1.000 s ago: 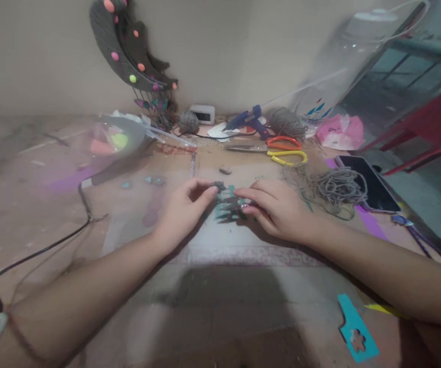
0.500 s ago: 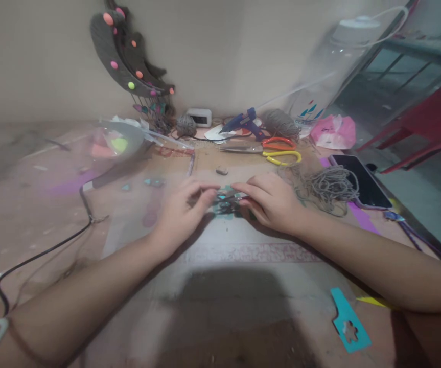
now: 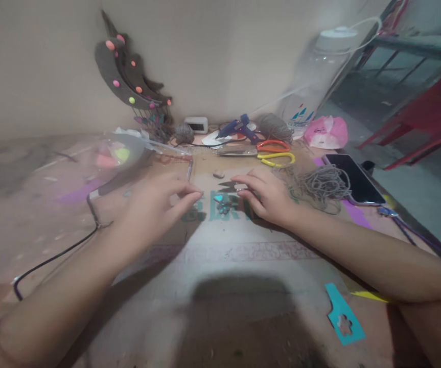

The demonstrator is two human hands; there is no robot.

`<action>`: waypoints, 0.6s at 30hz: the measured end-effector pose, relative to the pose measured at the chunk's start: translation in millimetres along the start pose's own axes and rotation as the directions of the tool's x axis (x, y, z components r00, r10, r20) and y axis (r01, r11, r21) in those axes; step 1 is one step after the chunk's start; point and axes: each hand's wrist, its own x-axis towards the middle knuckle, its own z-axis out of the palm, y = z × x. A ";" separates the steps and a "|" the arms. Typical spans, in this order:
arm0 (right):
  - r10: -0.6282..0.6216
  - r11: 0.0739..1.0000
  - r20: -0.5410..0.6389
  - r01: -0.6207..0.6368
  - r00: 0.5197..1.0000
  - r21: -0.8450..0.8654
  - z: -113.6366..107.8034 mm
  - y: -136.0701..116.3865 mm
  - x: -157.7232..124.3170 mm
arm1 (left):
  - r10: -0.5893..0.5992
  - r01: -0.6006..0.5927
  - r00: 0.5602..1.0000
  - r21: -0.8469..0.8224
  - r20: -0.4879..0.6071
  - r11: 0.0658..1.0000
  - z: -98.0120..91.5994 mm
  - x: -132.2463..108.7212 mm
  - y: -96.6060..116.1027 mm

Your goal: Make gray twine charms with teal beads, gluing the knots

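Observation:
A small turquoise heart and flower piece with dark edges point(image 3: 222, 203) lies on the printed board point(image 3: 220, 255), between my hands and apart from both. My right hand point(image 3: 268, 197) is closed on small dark-bladed snips point(image 3: 227, 186), whose tips point left just above the piece. Slightly blurred, my left hand point(image 3: 162, 202) is to the left of it with thumb and forefinger pinched together. What they hold, if anything, is too small to make out.
Behind my hands lie scissors point(image 3: 276, 152), a blue glue gun point(image 3: 239, 127) and a grey stone-like piece point(image 3: 218, 174). On the right are loose grey yarn point(image 3: 325, 185), a phone point(image 3: 354, 179) and a turquoise cutout point(image 3: 346, 319). A black cord point(image 3: 57, 250) runs along the left.
My left hand has drawn away to the left from the heart and flower piece, which now shows uncovered. My right hand stays close to it with the snips. The view has shifted slightly.

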 end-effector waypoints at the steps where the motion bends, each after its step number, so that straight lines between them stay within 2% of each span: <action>1: 0.057 0.998 -0.005 -0.057 0.998 0.030 2.0 1.7 -0.4 | -0.026 0.025 1.000 -0.026 -0.008 0.999 -2.2 -0.7 -1.7; 4: 0.134 0.987 -0.018 -0.131 0.991 0.095 8.1 4.5 -1.0 | -0.054 0.056 0.998 -0.104 0.017 0.993 -1.5 -4.6 -5.1; 7: 0.149 0.982 -0.025 -0.145 0.989 0.121 13.0 6.2 -1.6 | -0.008 0.012 1.000 -0.143 0.028 0.990 3.5 -10.0 -1.5; 11: 0.217 0.970 -0.026 -0.213 0.976 0.117 17.1 9.2 -2.5 | 0.041 -0.043 0.999 -0.173 -0.016 0.984 5.8 -15.6 10.2; 15: 0.225 0.970 -0.044 -0.219 0.973 0.106 18.6 11.0 -2.2 | 0.075 -0.048 0.993 -0.263 0.094 0.964 4.1 -20.1 18.9; 18: 0.222 0.971 -0.049 -0.216 0.974 0.099 18.9 11.3 -1.3 | 0.069 -0.020 0.989 -0.345 0.131 0.938 4.5 -27.5 30.2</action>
